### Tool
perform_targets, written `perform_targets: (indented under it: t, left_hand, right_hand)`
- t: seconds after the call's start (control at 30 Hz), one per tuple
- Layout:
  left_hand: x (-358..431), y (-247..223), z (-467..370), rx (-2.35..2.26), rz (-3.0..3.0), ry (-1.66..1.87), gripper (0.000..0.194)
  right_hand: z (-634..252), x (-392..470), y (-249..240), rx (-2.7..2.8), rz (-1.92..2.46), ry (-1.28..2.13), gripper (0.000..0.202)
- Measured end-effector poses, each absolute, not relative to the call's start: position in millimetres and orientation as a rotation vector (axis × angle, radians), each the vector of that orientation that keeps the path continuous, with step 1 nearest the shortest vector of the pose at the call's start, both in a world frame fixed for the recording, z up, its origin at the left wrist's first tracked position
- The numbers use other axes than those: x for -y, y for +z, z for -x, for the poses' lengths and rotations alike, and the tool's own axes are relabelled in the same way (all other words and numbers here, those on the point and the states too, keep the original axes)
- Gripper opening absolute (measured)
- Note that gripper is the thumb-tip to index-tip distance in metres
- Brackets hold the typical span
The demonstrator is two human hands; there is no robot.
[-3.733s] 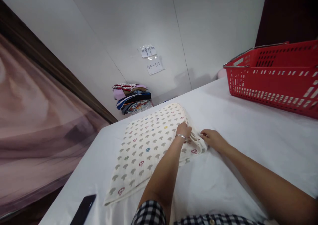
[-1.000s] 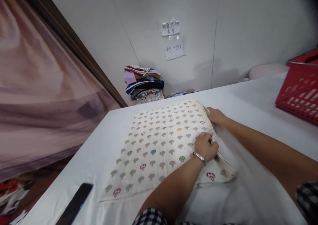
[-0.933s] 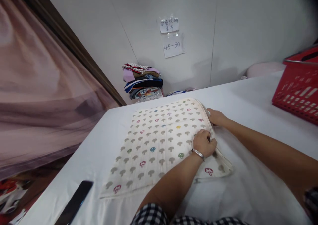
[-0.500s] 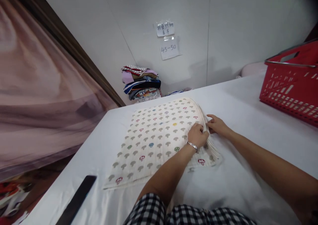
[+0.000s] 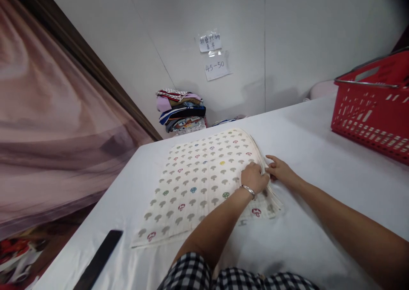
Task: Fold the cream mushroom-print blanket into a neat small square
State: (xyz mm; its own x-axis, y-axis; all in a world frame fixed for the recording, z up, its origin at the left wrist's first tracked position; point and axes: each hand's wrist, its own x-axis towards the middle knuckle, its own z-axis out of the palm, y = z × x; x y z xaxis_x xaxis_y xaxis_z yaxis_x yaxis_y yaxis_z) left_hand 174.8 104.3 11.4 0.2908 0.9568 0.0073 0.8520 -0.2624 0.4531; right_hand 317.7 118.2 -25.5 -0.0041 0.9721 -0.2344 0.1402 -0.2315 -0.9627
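Observation:
A cream cloth with a mushroom print (image 5: 191, 187) lies folded in layers on the white table. Its right side is a curved, layered edge, slightly raised where both hands meet it. My left hand (image 5: 254, 178), with a silver bracelet at the wrist, grips this edge with fingers curled. On the other side of the same edge is my right hand (image 5: 280, 171), thumb and fingertips closed on the layers and one finger stretched out. The fingertips of both hands are partly hidden by the cloth.
A red basket (image 5: 372, 111) stands at the right of the white table (image 5: 306, 136). Folded clothes (image 5: 182, 111) are stacked beyond the far edge. A black strip (image 5: 99, 260) lies front left. Pink curtain (image 5: 64, 111) hangs at left; paper signs (image 5: 217, 67) are on the wall.
The view has shifted slightly, so the cloth and table appear a little lower. Both hands keep their places at the cloth's right edge.

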Motion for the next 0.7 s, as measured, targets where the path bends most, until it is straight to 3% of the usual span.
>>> perform_targets:
  t: [0.4, 0.7]
  left_hand:
    - [-114, 18, -178, -1.687, -2.040, 0.331, 0.014]
    - [-127, 20, -176, -1.656, -1.923, 0.319, 0.028]
  right_hand:
    - [-317, -117, -28, 1.076, 1.389, 1.436, 0.072]
    - [-314, -117, -22, 0.985, 1.431, 1.419, 0.058]
